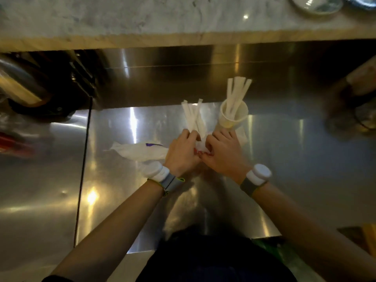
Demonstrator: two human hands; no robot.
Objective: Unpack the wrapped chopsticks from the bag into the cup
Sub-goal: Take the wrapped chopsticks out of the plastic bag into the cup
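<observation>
A pale paper cup stands on the steel counter, with several white wrapped chopsticks upright in it. Just left of the cup, a bunch of wrapped chopsticks sticks up out of a clear plastic bag held between both hands. My left hand is shut around the bunch and the bag's left side. My right hand grips the bag's right side, close to the cup's base. The bag itself is mostly hidden by my fingers.
A crumpled white bag with a purple mark lies left of my left hand. A black cable runs down the counter. A dark appliance sits at the back left, a round dark object at the right edge, and dishes on the marble ledge.
</observation>
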